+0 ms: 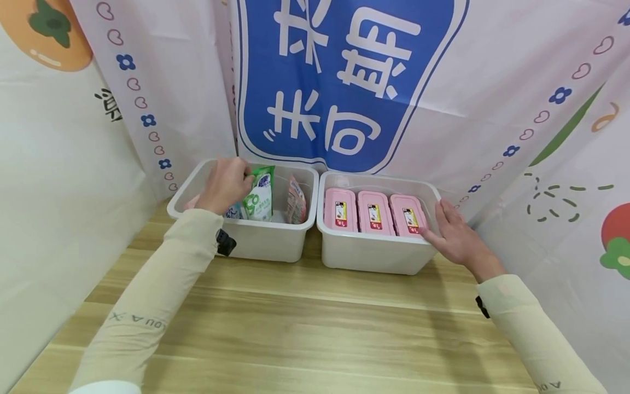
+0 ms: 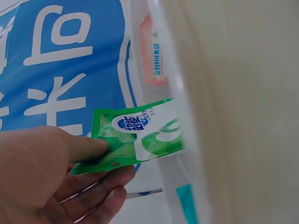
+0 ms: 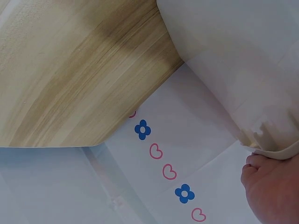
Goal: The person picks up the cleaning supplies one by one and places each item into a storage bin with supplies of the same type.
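Note:
My left hand [image 1: 227,183] reaches over the left white bin [image 1: 266,241]. It pinches a green-and-white pouch [image 2: 140,135] by its top corner, thumb on the printed face and fingers behind. The pouch stands upright, its lower part inside the bin. Beside it in the bin are a blue packet [image 1: 233,211], partly hidden by my hand, and a pink pouch [image 1: 296,201] leaning at the right. My right hand [image 1: 458,235] rests against the right end of the other white bin [image 1: 374,254], thumb at the front rim and fingers extended along the side.
Three pink lidded boxes [image 1: 375,210] stand in a row inside the right bin. Both bins sit side by side on a wood-grain table [image 1: 315,328], close to a printed cloth backdrop [image 1: 330,76]. Cloth walls rise at the left and right.

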The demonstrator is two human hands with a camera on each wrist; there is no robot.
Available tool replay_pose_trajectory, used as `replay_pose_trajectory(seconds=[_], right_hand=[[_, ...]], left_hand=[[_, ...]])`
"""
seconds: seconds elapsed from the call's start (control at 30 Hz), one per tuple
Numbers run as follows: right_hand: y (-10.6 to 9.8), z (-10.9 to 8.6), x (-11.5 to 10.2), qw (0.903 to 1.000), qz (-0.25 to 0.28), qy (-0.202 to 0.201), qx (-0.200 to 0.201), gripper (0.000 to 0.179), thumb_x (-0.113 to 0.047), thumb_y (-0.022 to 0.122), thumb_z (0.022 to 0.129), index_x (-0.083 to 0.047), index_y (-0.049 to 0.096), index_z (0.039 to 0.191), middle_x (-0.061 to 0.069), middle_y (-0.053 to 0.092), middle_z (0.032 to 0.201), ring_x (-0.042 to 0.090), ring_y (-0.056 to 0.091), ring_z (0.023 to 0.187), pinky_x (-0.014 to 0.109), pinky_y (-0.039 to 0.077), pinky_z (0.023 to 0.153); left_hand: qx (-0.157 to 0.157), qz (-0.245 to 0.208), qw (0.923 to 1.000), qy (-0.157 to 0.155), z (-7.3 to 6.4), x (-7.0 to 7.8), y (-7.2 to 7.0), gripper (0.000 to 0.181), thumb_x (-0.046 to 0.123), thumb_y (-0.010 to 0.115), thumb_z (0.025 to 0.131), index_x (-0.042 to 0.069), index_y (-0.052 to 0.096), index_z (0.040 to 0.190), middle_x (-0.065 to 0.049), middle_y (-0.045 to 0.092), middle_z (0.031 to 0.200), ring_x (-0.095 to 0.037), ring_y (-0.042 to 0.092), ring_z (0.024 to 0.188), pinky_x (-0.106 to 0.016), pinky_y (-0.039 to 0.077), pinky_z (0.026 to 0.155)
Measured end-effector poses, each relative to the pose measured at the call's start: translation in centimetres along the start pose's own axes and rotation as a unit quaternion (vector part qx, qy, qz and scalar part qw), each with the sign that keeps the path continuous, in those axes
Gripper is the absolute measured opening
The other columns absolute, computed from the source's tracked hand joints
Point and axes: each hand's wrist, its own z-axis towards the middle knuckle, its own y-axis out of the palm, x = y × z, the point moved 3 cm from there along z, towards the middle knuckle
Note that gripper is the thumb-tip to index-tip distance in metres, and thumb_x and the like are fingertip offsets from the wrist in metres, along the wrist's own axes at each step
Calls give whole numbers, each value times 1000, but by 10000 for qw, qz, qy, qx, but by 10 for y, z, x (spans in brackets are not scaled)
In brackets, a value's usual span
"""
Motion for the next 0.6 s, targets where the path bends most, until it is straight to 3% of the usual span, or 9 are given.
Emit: replay_pose_trajectory(seconds=[0.33,0.6], right_hand=[[0,1,2,10000,-8,-46,88,100,-63,36,108,8,-6,164,29,-12,175,50,-5,163,68,7,130],[0,1,3,10000,-16,-40,72,99,-62,37,108,7,-6,164,28,-11,175,49,-5,163,67,6,131]], left_hand=[[169,52,9997,174,-7,-11,14,37,6,63,101,5,61,64,-9,55,60,-22,46,55,-31,34,49],[124,125,9998,72,-9,-19,22,40,7,62,100,8,55,60,-5,48,56,-20,42,54,-30,31,49]])
